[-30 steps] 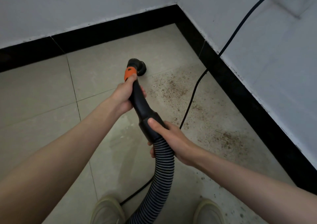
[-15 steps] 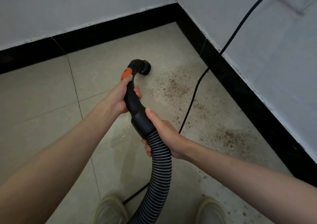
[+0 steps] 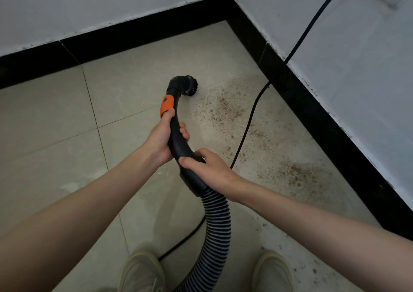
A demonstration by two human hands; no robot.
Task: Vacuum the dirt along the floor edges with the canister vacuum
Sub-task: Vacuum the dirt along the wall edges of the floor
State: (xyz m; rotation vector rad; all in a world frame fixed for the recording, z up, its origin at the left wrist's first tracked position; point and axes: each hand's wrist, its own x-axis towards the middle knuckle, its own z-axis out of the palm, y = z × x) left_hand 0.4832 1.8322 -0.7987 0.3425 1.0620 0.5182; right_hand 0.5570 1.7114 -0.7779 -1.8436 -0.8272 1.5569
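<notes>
**Both hands on vacuum handle; brush head at edge of dirt patch near corner**

Nearest: two pale shoes point(image 3: 143, 271) on the tiled floor point(image 3: 55, 135), toes forward. The ribbed grey-black hose point(image 3: 215, 231) rises between them and runs up into the black curved handle point(image 3: 178, 142).

Right hand point(image 3: 210, 168): fingers curled round the lower handle just above the hose cuff, thumb across the top; grip closed on the handle. Forearm enters from lower right.

Left hand point(image 3: 163, 135): wrapped round the handle higher up, thumb tip touching the orange collar point(image 3: 166, 107), fingertips visible on the far side; grip closed on the handle. Forearm enters from lower left.

Black power cord point(image 3: 248, 124): emerges from behind the hose, crosses the floor to the right of the handle, lies through the dirt, then climbs the right wall point(image 3: 346, 46) out of frame.

Brown dirt point(image 3: 221, 108): scattered along the right-hand black skirting point(image 3: 312, 104), one patch just beside the brush head, another point(image 3: 299, 173) nearer, right of the right wrist.

Round brush head point(image 3: 190, 86): bristles facing right, at the left edge of the far patch; contact with the floor not determinable. Beyond it, the corner where the two skirtings meet.
</notes>
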